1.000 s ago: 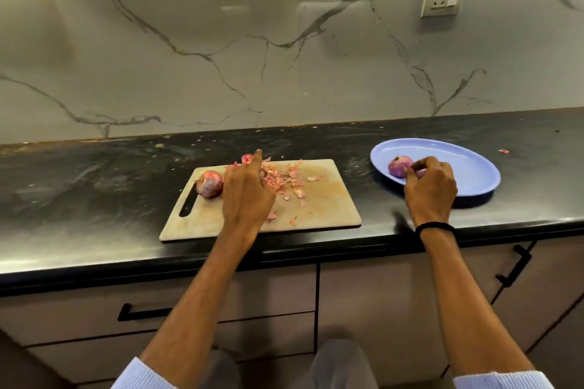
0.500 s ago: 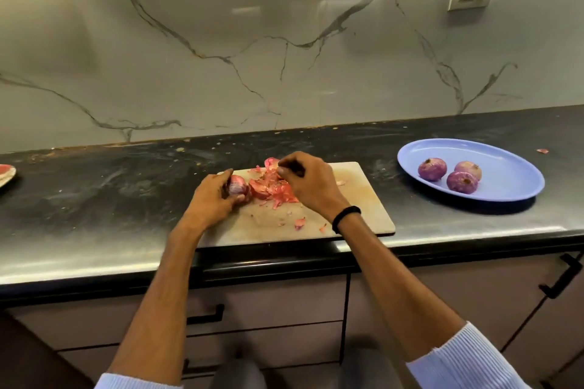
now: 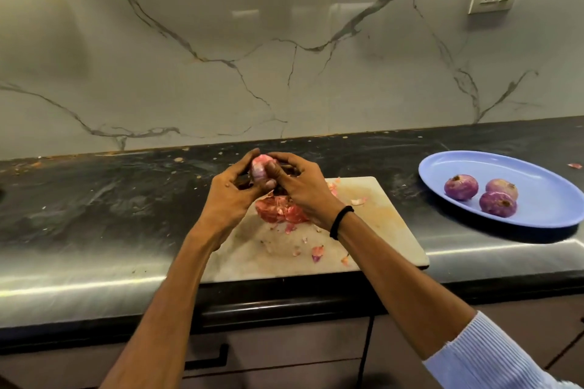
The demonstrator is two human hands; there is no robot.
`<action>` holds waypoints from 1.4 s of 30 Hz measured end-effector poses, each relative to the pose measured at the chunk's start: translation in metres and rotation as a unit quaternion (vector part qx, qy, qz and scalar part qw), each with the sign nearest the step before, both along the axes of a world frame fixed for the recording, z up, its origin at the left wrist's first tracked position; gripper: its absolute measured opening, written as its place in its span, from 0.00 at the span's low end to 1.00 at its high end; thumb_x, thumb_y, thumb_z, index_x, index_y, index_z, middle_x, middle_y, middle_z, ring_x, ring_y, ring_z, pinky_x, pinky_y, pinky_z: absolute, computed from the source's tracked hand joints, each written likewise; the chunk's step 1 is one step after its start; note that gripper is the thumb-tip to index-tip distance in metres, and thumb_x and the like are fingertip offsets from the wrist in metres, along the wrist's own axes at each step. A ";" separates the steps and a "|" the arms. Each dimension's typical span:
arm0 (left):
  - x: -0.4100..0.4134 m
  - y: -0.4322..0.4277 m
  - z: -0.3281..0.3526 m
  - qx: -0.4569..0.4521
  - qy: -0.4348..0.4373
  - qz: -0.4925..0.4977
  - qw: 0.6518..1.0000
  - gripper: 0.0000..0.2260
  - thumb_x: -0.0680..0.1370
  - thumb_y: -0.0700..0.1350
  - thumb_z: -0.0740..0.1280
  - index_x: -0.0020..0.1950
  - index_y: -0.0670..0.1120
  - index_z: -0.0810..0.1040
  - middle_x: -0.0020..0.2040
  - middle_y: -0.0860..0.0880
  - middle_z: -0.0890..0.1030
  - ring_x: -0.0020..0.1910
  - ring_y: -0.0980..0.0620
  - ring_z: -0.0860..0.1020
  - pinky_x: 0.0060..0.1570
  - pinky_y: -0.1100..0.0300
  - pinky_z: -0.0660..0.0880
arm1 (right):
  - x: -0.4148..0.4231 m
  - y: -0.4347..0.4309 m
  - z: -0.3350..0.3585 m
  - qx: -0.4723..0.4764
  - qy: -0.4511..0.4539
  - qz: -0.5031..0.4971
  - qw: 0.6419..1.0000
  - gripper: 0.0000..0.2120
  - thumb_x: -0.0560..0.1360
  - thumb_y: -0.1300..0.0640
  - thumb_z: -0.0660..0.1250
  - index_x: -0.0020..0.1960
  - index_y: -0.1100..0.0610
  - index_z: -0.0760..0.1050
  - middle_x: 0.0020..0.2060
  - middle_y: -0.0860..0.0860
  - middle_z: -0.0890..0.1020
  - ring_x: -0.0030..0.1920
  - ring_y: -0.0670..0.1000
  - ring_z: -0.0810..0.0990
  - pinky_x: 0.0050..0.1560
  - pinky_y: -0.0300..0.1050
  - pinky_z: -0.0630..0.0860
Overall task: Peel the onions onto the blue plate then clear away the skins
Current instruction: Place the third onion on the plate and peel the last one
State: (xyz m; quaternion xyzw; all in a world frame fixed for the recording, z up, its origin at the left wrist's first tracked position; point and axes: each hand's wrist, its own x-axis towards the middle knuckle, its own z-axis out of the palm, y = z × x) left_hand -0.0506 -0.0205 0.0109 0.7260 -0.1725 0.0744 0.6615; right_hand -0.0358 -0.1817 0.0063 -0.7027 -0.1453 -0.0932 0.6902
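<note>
Onion (image 3: 259, 169) is pinched by left grip (image 3: 229, 196) and right grip (image 3: 303, 193) above the cutting board (image 3: 379, 230); peeled onions (image 3: 461, 187) are seen on the blue plate (image 3: 537, 174) at three o'clock.

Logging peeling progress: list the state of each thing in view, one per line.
cutting board: flat on the counter.
skins: piled on the cutting board.
held onion: above the cutting board.
left hand: grips the held onion.
right hand: fingers pinch the held onion.
blue plate: flat on the counter.
three onions: peeled, on the blue plate.
</note>
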 end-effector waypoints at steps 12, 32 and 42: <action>0.012 -0.023 -0.001 -0.098 0.077 -0.076 0.989 0.17 0.76 0.34 0.67 0.58 0.52 0.81 0.54 0.51 0.85 0.56 0.47 0.83 0.51 0.57 0.80 | 0.020 -0.008 -0.002 0.039 0.033 -0.183 0.982 0.09 0.81 0.57 0.65 0.45 0.57 0.81 0.37 0.51 0.83 0.39 0.51 0.82 0.41 0.45 0.82; 0.015 -0.022 0.001 -0.292 0.109 -0.027 0.950 0.19 0.79 0.32 0.64 0.69 0.42 0.70 0.65 0.41 0.76 0.63 0.40 0.79 0.57 0.49 0.80 | 0.007 -0.017 0.004 0.025 0.025 -0.036 0.999 0.17 0.78 0.55 0.69 0.67 0.57 0.76 0.59 0.53 0.82 0.60 0.51 0.80 0.60 0.49 0.79; 0.011 -0.031 -0.005 -0.272 0.072 -0.013 0.960 0.17 0.79 0.36 0.65 0.68 0.40 0.76 0.57 0.46 0.84 0.57 0.47 0.83 0.55 0.57 0.80 | 0.005 -0.005 0.000 0.140 0.043 0.058 0.987 0.19 0.79 0.62 0.66 0.70 0.61 0.73 0.60 0.59 0.82 0.59 0.55 0.82 0.57 0.46 0.80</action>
